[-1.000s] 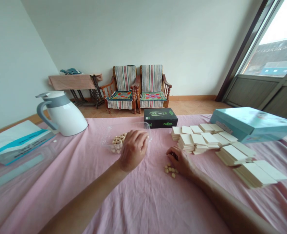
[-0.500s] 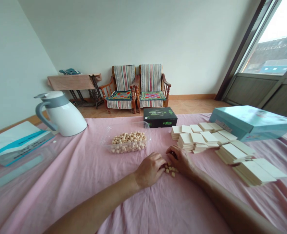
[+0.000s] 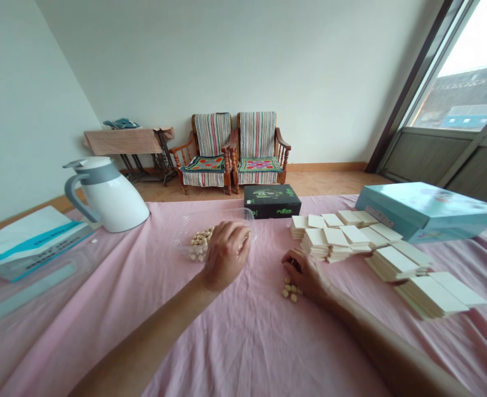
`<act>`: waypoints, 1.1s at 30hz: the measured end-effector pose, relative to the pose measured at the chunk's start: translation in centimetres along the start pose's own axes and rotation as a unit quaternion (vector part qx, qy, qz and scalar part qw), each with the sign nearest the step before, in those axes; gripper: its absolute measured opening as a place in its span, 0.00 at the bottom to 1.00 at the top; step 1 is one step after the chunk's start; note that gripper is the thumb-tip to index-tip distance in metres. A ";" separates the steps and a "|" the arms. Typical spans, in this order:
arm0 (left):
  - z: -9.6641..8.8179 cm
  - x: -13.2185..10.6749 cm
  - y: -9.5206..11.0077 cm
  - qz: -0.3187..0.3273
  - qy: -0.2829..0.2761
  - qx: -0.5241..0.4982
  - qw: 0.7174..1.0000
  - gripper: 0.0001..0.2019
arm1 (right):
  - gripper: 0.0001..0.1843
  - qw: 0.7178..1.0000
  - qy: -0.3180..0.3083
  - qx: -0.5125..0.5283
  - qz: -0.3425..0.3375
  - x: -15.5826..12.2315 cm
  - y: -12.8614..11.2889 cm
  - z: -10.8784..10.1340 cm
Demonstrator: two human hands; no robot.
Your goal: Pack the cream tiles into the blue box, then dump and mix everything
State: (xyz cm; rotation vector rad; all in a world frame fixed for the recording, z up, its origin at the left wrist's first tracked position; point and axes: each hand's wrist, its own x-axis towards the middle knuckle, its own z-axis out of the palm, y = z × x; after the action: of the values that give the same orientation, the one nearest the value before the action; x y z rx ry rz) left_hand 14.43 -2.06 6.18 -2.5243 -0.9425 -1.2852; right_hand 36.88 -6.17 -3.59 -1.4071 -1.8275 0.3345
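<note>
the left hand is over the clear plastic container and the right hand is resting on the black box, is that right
Not quite: the right hand is not on the black box. The head view shows it beside the loose pale pieces on the pink cloth. The left hand is over the clear plastic container.

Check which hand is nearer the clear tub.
Left. The left hand is at the clear tub, hiding some of its right half; contact unclear. The right hand is apart, off to its right, by loose pieces on the pink cloth.
</note>
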 end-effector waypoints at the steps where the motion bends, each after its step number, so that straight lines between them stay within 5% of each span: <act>1: -0.3 0.3 -0.3 -0.013 0.022 0.016 1.000 0.07 | 0.05 1.000 0.001 0.000 0.002 0.0 -0.1 0.0; 4: -0.1 -0.1 0.1 -0.001 0.002 -0.026 1.000 0.07 | 0.05 1.000 -0.001 0.000 0.005 0.0 -0.3 -0.1; 7: 1.4 -1.7 1.8 0.028 -0.119 -0.113 0.986 0.04 | 0.05 1.000 -0.003 0.001 0.000 0.1 -0.5 -0.3; 11: 3.7 -4.0 3.8 -0.014 -0.254 -0.155 0.954 0.07 | 0.04 1.000 0.001 -0.002 -0.003 0.1 -0.4 -0.2; 19: 4.9 -5.3 4.6 -0.019 -0.286 -0.174 0.942 0.04 | 0.05 1.000 0.005 -0.006 -0.004 0.1 -0.5 -0.1; 23: 3.8 -4.1 4.2 0.001 -0.242 -0.151 0.959 0.01 | 0.05 1.000 0.004 -0.002 -0.007 0.0 -0.3 -0.1; 30: -0.7 0.4 -0.3 -0.035 0.005 0.018 0.999 0.07 | 0.05 1.000 -0.006 0.001 0.008 0.0 -0.2 -0.3; 33: -1.3 0.6 -1.0 -0.029 0.053 0.037 0.997 0.10 | 0.05 1.000 -0.004 0.003 0.006 0.0 -0.2 -0.2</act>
State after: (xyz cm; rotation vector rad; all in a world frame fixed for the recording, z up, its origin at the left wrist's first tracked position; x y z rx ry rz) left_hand 13.21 -1.52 7.26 -2.3647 -1.0272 -1.3578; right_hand 36.89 -6.24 -3.36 -1.4150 -1.8238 0.3505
